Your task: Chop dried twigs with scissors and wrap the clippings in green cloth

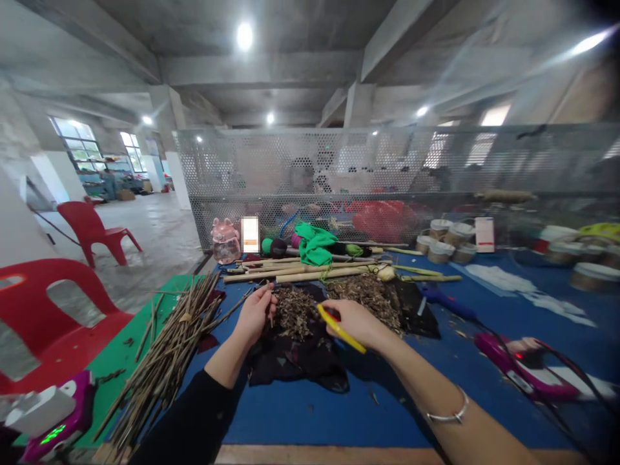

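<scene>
My left hand is closed in a pinch on a thin brown twig, at the left edge of a heap of short cut twig pieces. The heap lies on a dark cloth. On the heap's other side, my right hand is wrapped round a tool with a yellow handle. Its working end is hidden, so its exact kind is unclear. A bundle of long, thin sticks lies left of my left hand. Beyond my right hand is a second heap of chopped pieces.
Behind the heaps lie long pale sticks and a green cloth. A pink bottle stands at the back left. A blue glue gun, a purple power strip and several tubs are to the right. A perforated metal screen borders the table.
</scene>
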Demonstrator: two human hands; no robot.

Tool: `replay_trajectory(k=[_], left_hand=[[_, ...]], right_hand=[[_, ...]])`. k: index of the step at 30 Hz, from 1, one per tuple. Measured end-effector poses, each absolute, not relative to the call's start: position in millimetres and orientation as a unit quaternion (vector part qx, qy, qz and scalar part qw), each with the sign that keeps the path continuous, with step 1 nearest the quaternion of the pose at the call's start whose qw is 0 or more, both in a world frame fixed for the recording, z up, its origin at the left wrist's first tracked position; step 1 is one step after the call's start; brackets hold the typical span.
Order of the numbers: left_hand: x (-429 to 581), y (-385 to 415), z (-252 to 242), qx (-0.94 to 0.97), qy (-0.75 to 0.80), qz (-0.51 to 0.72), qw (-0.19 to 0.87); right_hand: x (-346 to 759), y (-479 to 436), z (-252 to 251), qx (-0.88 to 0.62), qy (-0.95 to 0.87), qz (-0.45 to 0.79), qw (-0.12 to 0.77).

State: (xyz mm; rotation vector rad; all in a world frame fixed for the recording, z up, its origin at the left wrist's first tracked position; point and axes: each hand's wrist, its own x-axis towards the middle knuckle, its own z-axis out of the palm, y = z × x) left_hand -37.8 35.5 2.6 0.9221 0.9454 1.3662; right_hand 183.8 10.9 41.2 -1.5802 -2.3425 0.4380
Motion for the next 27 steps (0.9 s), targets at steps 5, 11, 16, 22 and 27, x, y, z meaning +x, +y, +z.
replay_trajectory(k=[5, 11, 16, 22, 27], left_hand=[[-29, 28, 2, 0.433, 0.388, 0.550, 0.600], [-20, 16, 4, 0.451, 0.409, 0.507, 0.609], [-11, 9, 4, 0.479, 0.396, 0.498, 0.605], [-8, 6, 0, 0.492, 0.390, 0.481, 0.612], [-7, 4, 0, 0.526, 0.408, 0.475, 0.575]], right_hand=[[182, 19, 38, -0.472, -0.824, 0.197, 0.244], [170, 15, 7, -0.472, -0.812, 0.202, 0.279], [160, 1, 4, -0.487, -0.812, 0.162, 0.278], [155, -5, 8, -0.497, -0.815, 0.135, 0.267], [155, -4, 6, -0.485, -0.824, 0.114, 0.270]])
